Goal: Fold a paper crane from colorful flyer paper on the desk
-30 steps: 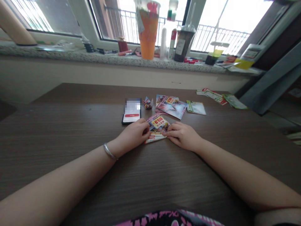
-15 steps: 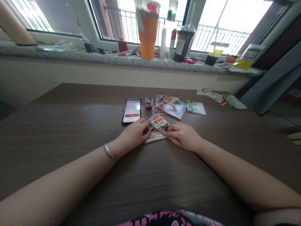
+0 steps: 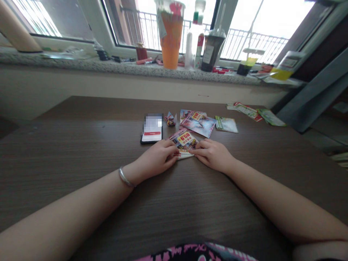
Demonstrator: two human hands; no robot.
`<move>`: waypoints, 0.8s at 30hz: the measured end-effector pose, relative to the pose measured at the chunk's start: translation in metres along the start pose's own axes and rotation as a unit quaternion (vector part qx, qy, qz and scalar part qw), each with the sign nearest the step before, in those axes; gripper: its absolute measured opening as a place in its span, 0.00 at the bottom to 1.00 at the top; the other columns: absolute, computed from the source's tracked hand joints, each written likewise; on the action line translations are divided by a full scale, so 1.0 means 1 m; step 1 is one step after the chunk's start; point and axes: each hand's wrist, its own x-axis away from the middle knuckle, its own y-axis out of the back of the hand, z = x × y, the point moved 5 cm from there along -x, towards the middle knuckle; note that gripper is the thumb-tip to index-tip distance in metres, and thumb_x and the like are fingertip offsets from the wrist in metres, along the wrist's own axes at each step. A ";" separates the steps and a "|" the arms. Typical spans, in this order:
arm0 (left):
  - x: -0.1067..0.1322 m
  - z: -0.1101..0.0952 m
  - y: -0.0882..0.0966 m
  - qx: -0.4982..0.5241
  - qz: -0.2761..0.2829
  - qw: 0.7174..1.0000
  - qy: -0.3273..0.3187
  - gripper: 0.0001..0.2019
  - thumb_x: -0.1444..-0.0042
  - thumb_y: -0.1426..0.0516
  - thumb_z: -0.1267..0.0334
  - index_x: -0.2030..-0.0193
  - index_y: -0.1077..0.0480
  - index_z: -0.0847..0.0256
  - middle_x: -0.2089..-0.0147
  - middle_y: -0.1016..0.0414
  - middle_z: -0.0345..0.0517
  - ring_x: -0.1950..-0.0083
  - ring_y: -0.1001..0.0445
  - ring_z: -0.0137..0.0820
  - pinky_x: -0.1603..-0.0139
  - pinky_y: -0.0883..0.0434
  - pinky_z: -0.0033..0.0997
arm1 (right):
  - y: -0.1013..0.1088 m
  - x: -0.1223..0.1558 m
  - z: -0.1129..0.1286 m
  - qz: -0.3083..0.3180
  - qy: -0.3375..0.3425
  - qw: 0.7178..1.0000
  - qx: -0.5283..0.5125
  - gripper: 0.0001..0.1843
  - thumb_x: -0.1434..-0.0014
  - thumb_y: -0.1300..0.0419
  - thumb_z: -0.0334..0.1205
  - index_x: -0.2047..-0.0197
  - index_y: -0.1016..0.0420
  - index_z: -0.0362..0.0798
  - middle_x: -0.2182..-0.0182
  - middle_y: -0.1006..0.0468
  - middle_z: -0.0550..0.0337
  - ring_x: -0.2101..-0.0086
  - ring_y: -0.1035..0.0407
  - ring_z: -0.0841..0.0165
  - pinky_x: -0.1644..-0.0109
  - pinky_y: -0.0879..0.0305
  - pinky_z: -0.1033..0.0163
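A colourful printed sheet of paper [image 3: 183, 139] lies on the dark wooden table, its near edge folded over to show a pale strip. At its left near corner my left hand [image 3: 162, 155] has its fingers closed on the paper. My right hand [image 3: 210, 154] pinches the right near corner, thumb close to the fold. Just beyond my left hand rests a phone [image 3: 152, 136] with a lit, partly blurred screen. A small folded paper figure [image 3: 170, 119] stands beside the phone. More printed sheets [image 3: 199, 123] are piled behind the one I hold.
A small stack of green-and-white cards [image 3: 227, 124] lies to the right of the sheets. Further right are more cards [image 3: 248, 111]. Along the stone windowsill [image 3: 119, 67] stand a tall orange drink cup [image 3: 171, 40], a dark drink cup [image 3: 212, 50] and several bottles.
My left hand has slid right along the near edge, covering more of the pale strip. The sheet has shifted slightly away from me, and less of the strip shows.
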 end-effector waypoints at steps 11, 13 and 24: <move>0.004 -0.014 -0.005 -0.160 0.002 0.986 -0.051 0.15 0.35 0.51 0.65 0.46 0.30 0.59 0.56 0.28 0.52 0.52 0.32 0.39 0.47 0.32 0.45 | 0.001 -0.001 -0.004 -0.011 -0.039 0.999 -0.018 0.13 0.35 0.46 0.42 0.54 0.21 0.52 0.58 0.21 0.54 0.59 0.29 0.64 0.56 0.33 0.60; 0.003 -0.016 -0.005 -0.168 0.006 0.985 -0.048 0.15 0.35 0.51 0.65 0.47 0.29 0.60 0.56 0.28 0.53 0.52 0.32 0.40 0.47 0.31 0.45 | 0.002 -0.001 -0.006 -0.017 -0.054 0.998 -0.033 0.11 0.36 0.44 0.42 0.57 0.21 0.51 0.59 0.21 0.55 0.59 0.28 0.64 0.55 0.33 0.60; 0.004 -0.017 -0.006 -0.177 0.006 0.983 -0.040 0.14 0.36 0.51 0.67 0.48 0.29 0.60 0.57 0.28 0.53 0.51 0.32 0.40 0.46 0.32 0.45 | 0.000 0.000 -0.009 -0.020 -0.055 0.998 -0.035 0.11 0.36 0.44 0.44 0.58 0.21 0.52 0.59 0.20 0.56 0.59 0.28 0.64 0.55 0.33 0.60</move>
